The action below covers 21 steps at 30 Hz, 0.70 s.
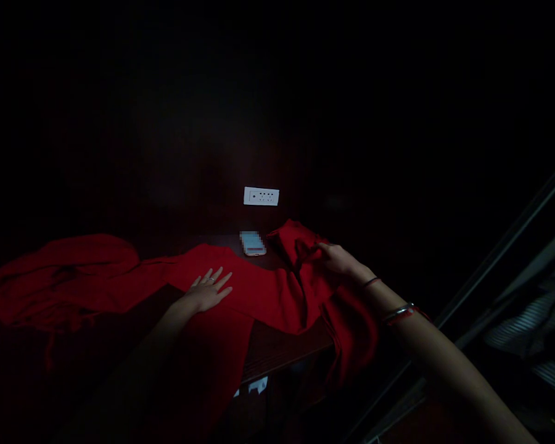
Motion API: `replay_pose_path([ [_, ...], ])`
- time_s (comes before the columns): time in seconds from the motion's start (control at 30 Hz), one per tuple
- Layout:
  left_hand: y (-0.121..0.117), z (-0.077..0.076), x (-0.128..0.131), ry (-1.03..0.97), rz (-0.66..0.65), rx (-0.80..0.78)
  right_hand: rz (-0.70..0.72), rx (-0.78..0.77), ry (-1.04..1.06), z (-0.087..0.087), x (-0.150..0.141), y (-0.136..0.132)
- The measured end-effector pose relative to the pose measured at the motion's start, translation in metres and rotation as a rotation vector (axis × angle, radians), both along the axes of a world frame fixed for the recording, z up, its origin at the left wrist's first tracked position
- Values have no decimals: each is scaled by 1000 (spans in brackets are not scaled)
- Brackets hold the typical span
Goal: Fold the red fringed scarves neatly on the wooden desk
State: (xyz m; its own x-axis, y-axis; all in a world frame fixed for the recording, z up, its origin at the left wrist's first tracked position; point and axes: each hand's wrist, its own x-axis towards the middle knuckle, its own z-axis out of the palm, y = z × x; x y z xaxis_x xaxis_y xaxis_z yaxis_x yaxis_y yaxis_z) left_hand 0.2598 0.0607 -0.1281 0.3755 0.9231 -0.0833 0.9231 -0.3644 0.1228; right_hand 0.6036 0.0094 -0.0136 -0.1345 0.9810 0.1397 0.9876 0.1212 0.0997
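A long red cloth (268, 296) lies spread over a dark wooden table (282, 348) and hangs over its front edge. My left hand (208, 288) rests flat on the cloth, fingers stretched out, a ring on one finger. My right hand (335, 258) reaches to the cloth's far right end and pinches a raised fold there. Bangles sit on my right wrist (400, 313). The room is very dark, so much of the cloth's left part is dim.
A phone (253, 242) with a lit screen lies on the table behind the cloth. A white socket plate (261, 196) sits on the dark wall above it. Dark slanted rails (504, 246) and striped fabric (531, 327) stand at the right.
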Motion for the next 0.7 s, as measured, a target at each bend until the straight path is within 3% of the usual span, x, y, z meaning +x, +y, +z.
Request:
replay_pose_path([
  [0.13,0,0,0,8,11,5,-329,225,-129,42,10,-15],
  [0.23,-2,1,1,7,19,16,-475,85,-243,46,1,-25],
  [0.3,-3,1,2,2,25,22,-393,34,-270,35,-16,-27],
  [0.4,-3,-1,2,-5,26,27,-11,43,-185,6,-52,-21],
  [0.47,-2,-2,2,-11,27,35,229,-64,-68,-16,-76,-14],
  [0.53,-2,-3,2,-15,32,44,362,-190,13,-38,-96,-10],
  [0.63,-5,1,4,-19,38,45,305,-291,-6,-63,-112,-9],
  [0.7,-10,6,6,-13,56,29,221,-278,-46,-70,-116,-11],
])
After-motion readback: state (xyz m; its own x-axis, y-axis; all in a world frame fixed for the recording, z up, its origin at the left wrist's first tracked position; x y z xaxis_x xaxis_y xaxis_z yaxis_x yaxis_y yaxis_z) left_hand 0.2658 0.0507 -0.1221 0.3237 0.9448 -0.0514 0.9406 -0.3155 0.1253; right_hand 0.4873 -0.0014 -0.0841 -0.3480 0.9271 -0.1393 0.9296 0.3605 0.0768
